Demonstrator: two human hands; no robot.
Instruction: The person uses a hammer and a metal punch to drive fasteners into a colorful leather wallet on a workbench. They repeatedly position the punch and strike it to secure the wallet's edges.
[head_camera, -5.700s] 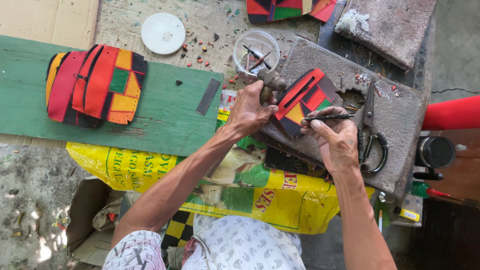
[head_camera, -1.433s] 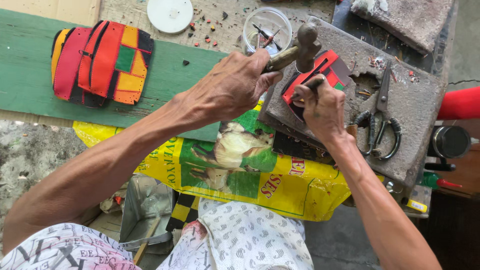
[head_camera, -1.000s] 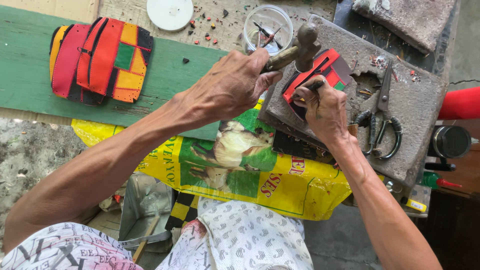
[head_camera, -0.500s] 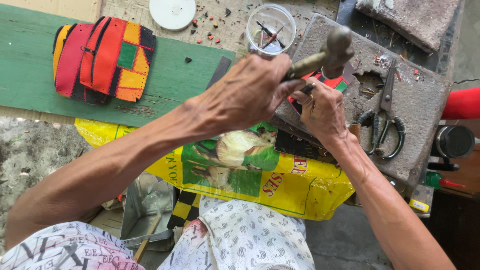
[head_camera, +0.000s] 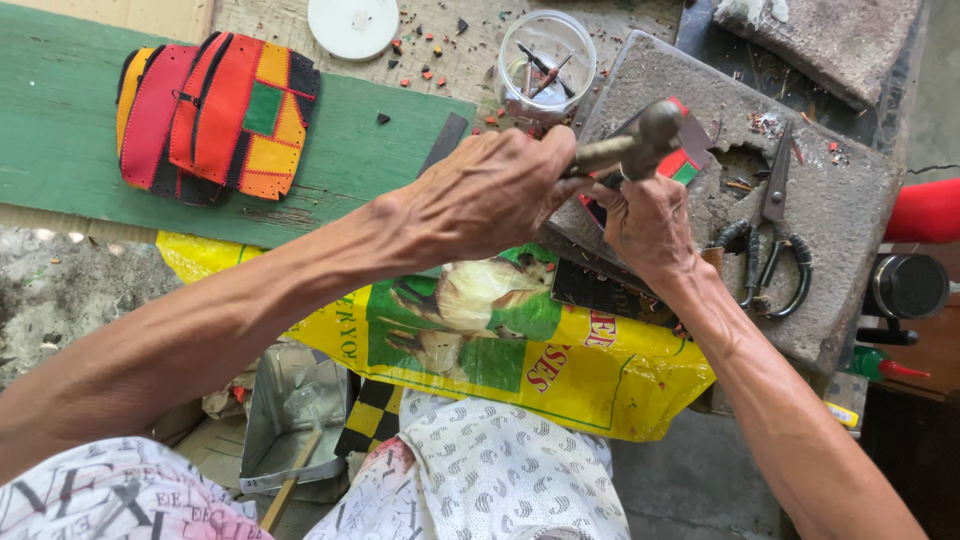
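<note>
left hand (head_camera: 490, 195) closed in a fist around the handle of a small hammer (head_camera: 630, 150), metal head up and raised just above the work. right hand (head_camera: 645, 220) pressed down on a red, green and black patchwork piece (head_camera: 682, 165), fingers curled over it; most of the piece is hidden under the hand and hammer, so cannot tell how the fingertips sit. the piece lies on a grey stone slab (head_camera: 830, 200) at the right of the bench. black-handled scissors (head_camera: 770, 240) lie on the same slab, just beside the right hand. beyond the slab, a clear plastic jar (head_camera: 545, 65) holds small tools, with a white round lid (head_camera: 352, 25) well to its left. a stack of finished patchwork pieces (head_camera: 215, 115) in red, orange, yellow and green rests on a green board (head_camera: 70, 110), well apart from the hands. a yellow printed sack (head_camera: 560, 370) drapes over the near edge, under both forearms.
</note>
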